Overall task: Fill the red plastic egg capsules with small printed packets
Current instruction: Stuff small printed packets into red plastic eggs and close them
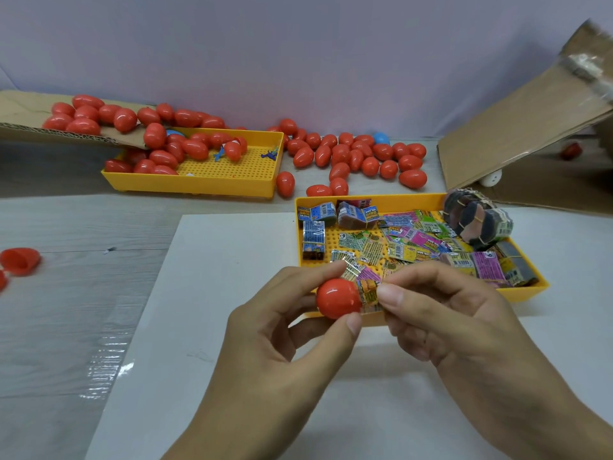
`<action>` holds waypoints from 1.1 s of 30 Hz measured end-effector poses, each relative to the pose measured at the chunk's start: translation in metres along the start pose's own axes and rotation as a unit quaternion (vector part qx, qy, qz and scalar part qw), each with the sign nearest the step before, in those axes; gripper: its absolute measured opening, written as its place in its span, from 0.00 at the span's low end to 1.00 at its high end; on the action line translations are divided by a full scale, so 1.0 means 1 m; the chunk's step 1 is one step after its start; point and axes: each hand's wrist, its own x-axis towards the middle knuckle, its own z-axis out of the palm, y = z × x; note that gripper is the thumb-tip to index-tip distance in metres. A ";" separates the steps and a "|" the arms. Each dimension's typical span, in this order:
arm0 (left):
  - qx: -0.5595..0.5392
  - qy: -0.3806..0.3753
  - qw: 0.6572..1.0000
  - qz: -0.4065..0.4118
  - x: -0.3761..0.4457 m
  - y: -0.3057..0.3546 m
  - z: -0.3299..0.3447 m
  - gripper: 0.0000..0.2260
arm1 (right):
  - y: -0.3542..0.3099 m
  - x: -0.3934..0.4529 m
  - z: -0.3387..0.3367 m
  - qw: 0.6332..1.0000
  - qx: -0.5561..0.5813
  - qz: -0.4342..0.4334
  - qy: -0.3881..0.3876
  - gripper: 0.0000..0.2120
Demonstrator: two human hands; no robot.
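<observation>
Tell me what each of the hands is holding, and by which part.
Left hand grips a red capsule half around its rounded outside. Right hand pinches a small printed packet by its outer end, the other end at the capsule's opening.

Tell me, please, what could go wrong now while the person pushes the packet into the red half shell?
1. The left hand holds the red half shell only by fingertips; a hard push from the right hand may make the smooth shell slip from the grip.
2. The folded packet sticks out of the opening and may crumple or spring back out.
3. Both hands work over the edge of the yellow tray, so a dropped shell could land among the loose packets.
</observation>
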 end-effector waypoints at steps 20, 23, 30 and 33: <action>0.098 0.011 0.995 0.002 -0.002 -0.006 -0.001 0.18 | 0.001 -0.002 0.004 1.000 -0.004 0.010 0.014 0.15; 0.089 0.010 0.996 0.002 -0.002 -0.006 -0.001 0.18 | 0.002 -0.001 0.003 1.000 0.010 0.007 0.020 0.11; 0.099 0.021 0.995 0.021 -0.002 -0.005 0.000 0.19 | 0.004 -0.002 0.003 0.999 -0.032 -0.042 0.008 0.10; 0.123 0.021 0.991 0.057 -0.003 -0.004 0.000 0.20 | 0.005 -0.001 0.001 0.996 -0.056 -0.063 0.018 0.12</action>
